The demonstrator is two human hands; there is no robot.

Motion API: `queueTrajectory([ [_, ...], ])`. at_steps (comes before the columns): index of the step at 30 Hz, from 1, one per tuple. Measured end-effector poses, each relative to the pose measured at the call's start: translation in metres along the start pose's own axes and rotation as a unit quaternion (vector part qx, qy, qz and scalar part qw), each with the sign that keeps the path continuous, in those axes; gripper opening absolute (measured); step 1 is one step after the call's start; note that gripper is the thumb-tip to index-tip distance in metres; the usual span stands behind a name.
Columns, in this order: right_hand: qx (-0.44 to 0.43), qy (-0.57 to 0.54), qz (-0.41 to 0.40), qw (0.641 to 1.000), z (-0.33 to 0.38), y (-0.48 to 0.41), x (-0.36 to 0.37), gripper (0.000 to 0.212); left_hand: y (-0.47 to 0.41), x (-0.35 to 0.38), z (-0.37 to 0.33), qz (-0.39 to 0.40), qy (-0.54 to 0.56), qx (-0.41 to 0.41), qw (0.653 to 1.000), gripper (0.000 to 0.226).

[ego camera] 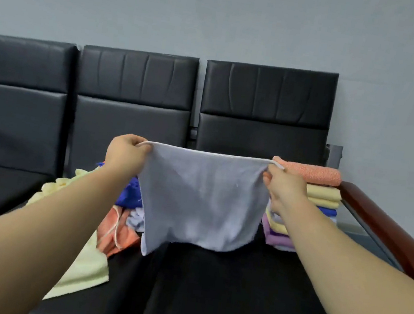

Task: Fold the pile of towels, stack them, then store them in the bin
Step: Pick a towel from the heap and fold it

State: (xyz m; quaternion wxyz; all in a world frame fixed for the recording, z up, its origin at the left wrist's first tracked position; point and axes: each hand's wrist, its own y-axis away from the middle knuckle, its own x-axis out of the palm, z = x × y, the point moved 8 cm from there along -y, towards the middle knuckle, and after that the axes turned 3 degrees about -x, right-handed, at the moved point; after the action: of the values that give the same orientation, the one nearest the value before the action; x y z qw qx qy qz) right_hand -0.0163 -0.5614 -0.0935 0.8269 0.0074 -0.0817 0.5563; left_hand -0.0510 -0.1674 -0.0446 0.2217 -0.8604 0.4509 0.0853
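Cloth hangs stretched between my two hands: a pale lavender-grey terry towel (202,201), held up by its top edge above the black leather seat cushion (206,296). My left hand (127,154) is curled round the towel's top left corner, and my right hand (280,188) pinches the top right corner between thumb and fingers. The top hem runs almost straight from one hand to the other. The body of the towel falls free below it, with the lower left corner dropping lowest, close over the seat; I cannot tell whether it touches.

Left of the hanging towel, partly behind my left forearm, lies the loose pile of unfolded towels (122,214). A pale yellow towel (82,267) spreads nearest me, a crumpled orange towel (115,234) sits beside it, and a deep blue towel (129,193) lies farther back.

On the right, behind my right hand, stands the stack of folded towels (323,198) on the same seat. A folded orange towel (311,172) tops it, with yellow, blue and purple layers below. Just right of the stack runs a reddish-brown wooden armrest (383,229). At the far side rise the black padded backrests (134,97), against a plain grey wall (222,11).
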Motion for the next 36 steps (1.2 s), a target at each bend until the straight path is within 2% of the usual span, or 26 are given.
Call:
queueTrajectory([
  [3, -0.069, 0.020, -0.015, 0.997, 0.047, 0.010, -0.006, 0.013, -0.005, -0.013, -0.024, -0.031, 0.045, 0.044, 0.998, 0.014],
  [6, -0.126, 0.125, -0.019, 0.984, 0.062, 0.031, -0.026, 0.012, 0.012, -0.015, -0.022, -0.035, 0.067, 0.073, 0.995, 0.011],
  [9, -0.146, 0.200, 0.006, 0.969, 0.045, 0.055, -0.046, 0.021, 0.031, 0.004, 0.016, 0.046, 0.034, 0.067, 0.996, 0.010],
  [11, -0.122, 0.248, 0.030, 0.961, 0.009, 0.063, -0.058, 0.028, 0.045, 0.020, 0.051, 0.124, -0.006, 0.052, 0.991, 0.010],
  [13, -0.078, 0.300, 0.049, 0.950, -0.037, 0.067, -0.069, 0.025, 0.063, 0.035, 0.086, 0.185, -0.020, 0.019, 0.982, 0.010],
  [16, -0.015, 0.426, 0.117, 0.897, -0.099, 0.068, -0.080, 0.020, 0.099, 0.058, 0.131, 0.281, 0.028, -0.075, 0.956, 0.015],
  [21, 0.128, 0.573, 0.277, 0.760, -0.130, 0.096, -0.082, 0.012, 0.123, 0.064, 0.173, 0.396, -0.024, -0.170, 0.902, 0.057],
  [22, 0.143, 0.580, 0.280, 0.752, -0.130, 0.099, -0.086, 0.013, 0.123, 0.064, 0.178, 0.402, -0.026, -0.184, 0.897, 0.057],
  [24, 0.148, 0.566, 0.263, 0.768, -0.128, 0.097, -0.091, 0.012, 0.123, 0.065, 0.178, 0.397, -0.022, -0.207, 0.894, 0.033],
  [25, 0.139, 0.555, 0.249, 0.782, -0.127, 0.094, -0.092, 0.011, 0.124, 0.067, 0.178, 0.389, -0.012, -0.219, 0.895, 0.014],
  [26, 0.121, 0.537, 0.230, 0.802, -0.126, 0.089, -0.092, 0.013, 0.122, 0.072, 0.181, 0.382, 0.000, -0.228, 0.896, 0.006],
  [28, 0.074, 0.503, 0.198, 0.838, -0.123, 0.084, -0.086, 0.017, 0.120, 0.080, 0.181, 0.355, 0.026, -0.233, 0.905, 0.017],
  [30, 0.047, 0.468, 0.195, 0.861, -0.127, 0.083, -0.075, 0.023, 0.119, 0.085, 0.180, 0.333, 0.033, -0.230, 0.914, 0.018],
  [36, 0.019, 0.452, 0.177, 0.874, -0.146, 0.066, -0.061, 0.018, 0.105, 0.087, 0.173, 0.239, 0.048, -0.221, 0.944, 0.011],
])
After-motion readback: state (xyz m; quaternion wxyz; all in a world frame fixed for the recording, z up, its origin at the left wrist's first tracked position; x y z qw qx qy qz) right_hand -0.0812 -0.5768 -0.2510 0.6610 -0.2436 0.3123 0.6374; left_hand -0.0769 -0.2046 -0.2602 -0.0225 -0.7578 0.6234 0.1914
